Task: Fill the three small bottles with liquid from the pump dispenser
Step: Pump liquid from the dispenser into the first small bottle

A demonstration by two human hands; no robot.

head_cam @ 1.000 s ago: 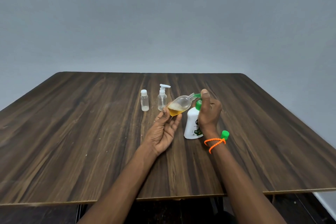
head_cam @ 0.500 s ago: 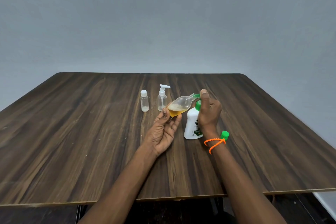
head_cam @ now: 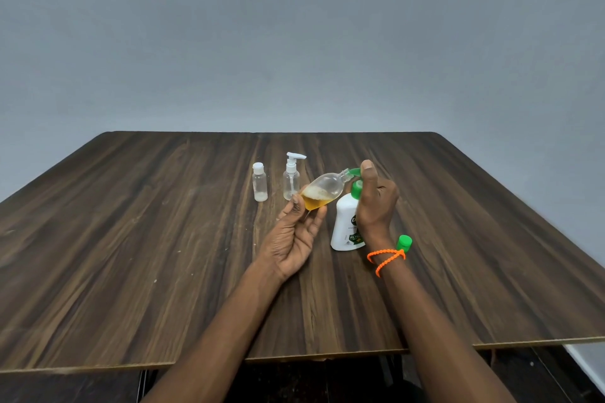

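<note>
- My left hand (head_cam: pixel 293 239) pinches a tilted clear bottle (head_cam: pixel 322 190), part-filled amber, at its fingertips.
- My right hand (head_cam: pixel 375 203) curls round the pump dispenser (head_cam: pixel 343 226), thumb on its green nozzle.
- Beyond my fingers: two small bottles (head_cam: pixel 260 181).

The white pump dispenser (head_cam: pixel 345 222) is showing a dark round badge with a white letter on it — it is looking like a "D", and the right hand (head_cam: pixel 376 203) is covering the rest. Lower down, a green patch is carrying tiny print — too small to read. No other words are showing.
</note>
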